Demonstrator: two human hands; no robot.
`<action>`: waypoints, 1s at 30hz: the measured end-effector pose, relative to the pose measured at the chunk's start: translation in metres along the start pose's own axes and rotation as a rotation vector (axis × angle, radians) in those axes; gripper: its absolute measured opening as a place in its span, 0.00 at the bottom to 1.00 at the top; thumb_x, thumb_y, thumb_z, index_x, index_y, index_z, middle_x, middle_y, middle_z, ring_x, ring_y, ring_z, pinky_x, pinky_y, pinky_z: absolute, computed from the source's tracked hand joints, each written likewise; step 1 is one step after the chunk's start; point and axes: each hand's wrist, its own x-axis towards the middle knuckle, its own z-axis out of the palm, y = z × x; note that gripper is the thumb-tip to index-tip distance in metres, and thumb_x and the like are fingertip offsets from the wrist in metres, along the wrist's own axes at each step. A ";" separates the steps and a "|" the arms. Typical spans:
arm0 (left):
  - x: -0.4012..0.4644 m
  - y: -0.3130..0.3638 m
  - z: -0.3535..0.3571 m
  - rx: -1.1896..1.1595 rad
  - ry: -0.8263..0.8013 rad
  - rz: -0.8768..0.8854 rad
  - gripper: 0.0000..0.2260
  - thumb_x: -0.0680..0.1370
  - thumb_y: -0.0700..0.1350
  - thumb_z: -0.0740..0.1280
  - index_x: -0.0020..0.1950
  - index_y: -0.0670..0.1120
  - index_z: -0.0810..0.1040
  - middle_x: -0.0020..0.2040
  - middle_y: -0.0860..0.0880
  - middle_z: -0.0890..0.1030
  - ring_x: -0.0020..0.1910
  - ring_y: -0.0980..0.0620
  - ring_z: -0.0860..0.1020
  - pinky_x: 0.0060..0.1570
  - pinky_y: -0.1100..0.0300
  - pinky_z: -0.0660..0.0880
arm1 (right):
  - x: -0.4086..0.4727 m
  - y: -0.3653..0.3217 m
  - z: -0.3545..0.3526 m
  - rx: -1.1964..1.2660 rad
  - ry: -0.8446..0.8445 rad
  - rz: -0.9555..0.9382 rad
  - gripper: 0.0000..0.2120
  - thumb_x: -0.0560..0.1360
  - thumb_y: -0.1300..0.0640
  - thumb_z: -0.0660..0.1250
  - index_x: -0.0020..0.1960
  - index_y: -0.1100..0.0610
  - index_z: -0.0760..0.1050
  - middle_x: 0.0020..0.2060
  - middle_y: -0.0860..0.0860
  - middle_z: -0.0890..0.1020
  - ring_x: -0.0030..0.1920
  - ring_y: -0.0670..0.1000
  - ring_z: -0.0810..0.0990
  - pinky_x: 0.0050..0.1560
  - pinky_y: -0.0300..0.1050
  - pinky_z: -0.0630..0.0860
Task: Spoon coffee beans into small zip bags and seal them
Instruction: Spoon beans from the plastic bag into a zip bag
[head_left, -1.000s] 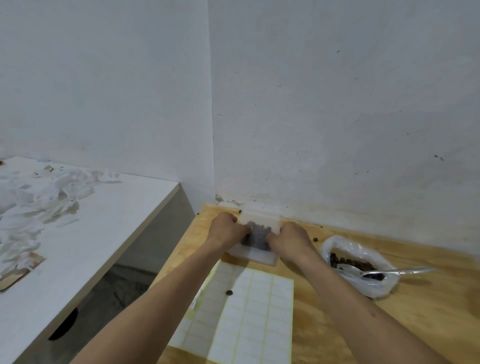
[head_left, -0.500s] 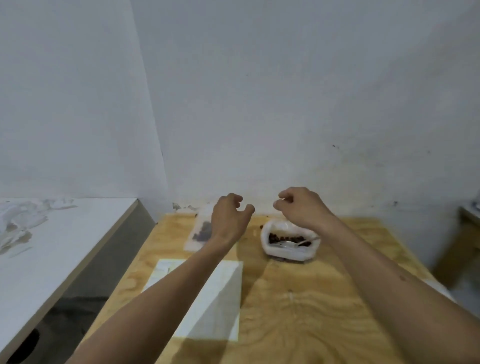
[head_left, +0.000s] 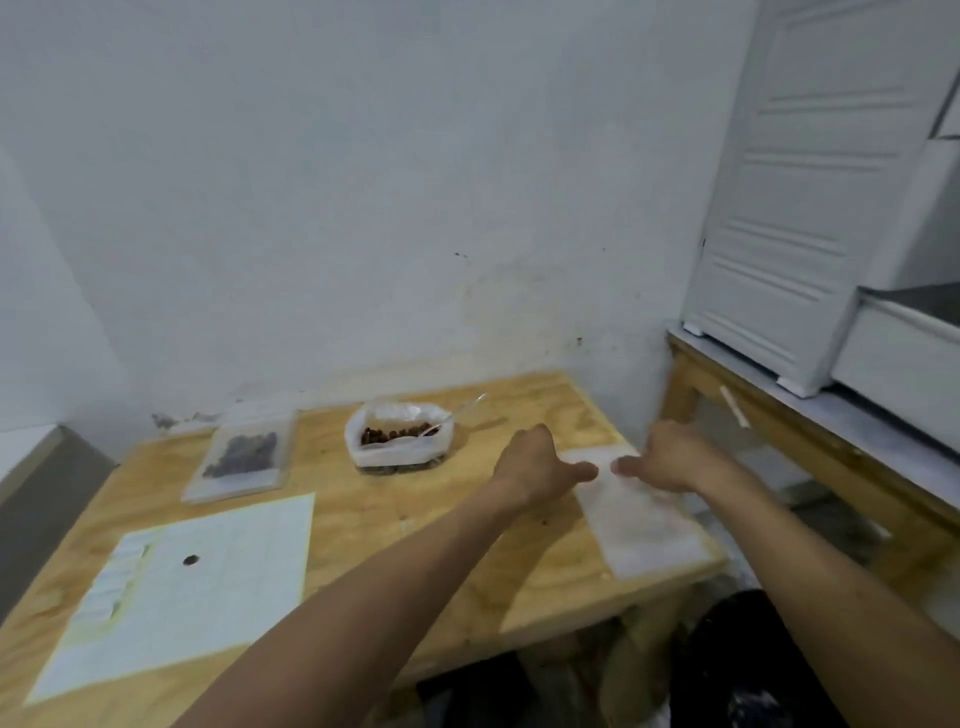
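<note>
One filled bag (head_left: 240, 457) lies flat near the back left of the wooden table (head_left: 467, 582), dark beans showing through its clear front; it rests on what looks like other bags beneath it, though how many, and whether its zip is pressed closed, cannot be told from here. Just to its right stands the open bag of coffee beans (head_left: 399, 435), with a clear plastic spoon (head_left: 451, 421) resting in it, handle leaning out to the right; the supply looks far from empty. Nearer the person lies a sheet of labels (head_left: 208, 577) with one stray bean (head_left: 191, 559) on it; some labels along its left edge appear peeled.

Both hands reach to a pile of empty bags (head_left: 639, 514) at the right edge of the table; the left hand (head_left: 535, 467) has its fingers loosely extended toward the pile's top edge, grasping nothing that I can see; the right hand (head_left: 670, 457) rests at the same edge with fingers spread and slack, and whether it has pinched a bag cannot be told, as that part is blurred.

By my reading, at least one bag is done; the step in hand is fetching a fresh empty one; spooning, sealing, and probably labelling remain for it.
</note>
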 end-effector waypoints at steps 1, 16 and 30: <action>0.001 0.003 0.009 0.033 -0.040 -0.006 0.36 0.73 0.61 0.76 0.70 0.40 0.72 0.68 0.41 0.75 0.62 0.41 0.77 0.50 0.52 0.76 | 0.001 0.011 0.007 0.024 -0.022 0.017 0.26 0.74 0.37 0.72 0.55 0.59 0.77 0.48 0.56 0.81 0.47 0.57 0.80 0.39 0.46 0.74; -0.004 0.005 0.026 -0.127 0.031 -0.050 0.44 0.70 0.55 0.81 0.78 0.44 0.62 0.71 0.43 0.68 0.66 0.40 0.74 0.56 0.52 0.75 | -0.004 0.034 0.008 0.324 0.196 -0.004 0.05 0.76 0.55 0.74 0.42 0.48 0.85 0.46 0.49 0.86 0.50 0.54 0.83 0.51 0.46 0.77; -0.018 -0.008 -0.087 -0.770 0.518 0.209 0.05 0.79 0.39 0.71 0.44 0.45 0.77 0.45 0.44 0.86 0.41 0.49 0.82 0.47 0.50 0.80 | -0.015 -0.061 -0.050 0.603 0.455 -0.255 0.18 0.75 0.45 0.75 0.59 0.54 0.76 0.50 0.48 0.80 0.50 0.49 0.78 0.49 0.44 0.71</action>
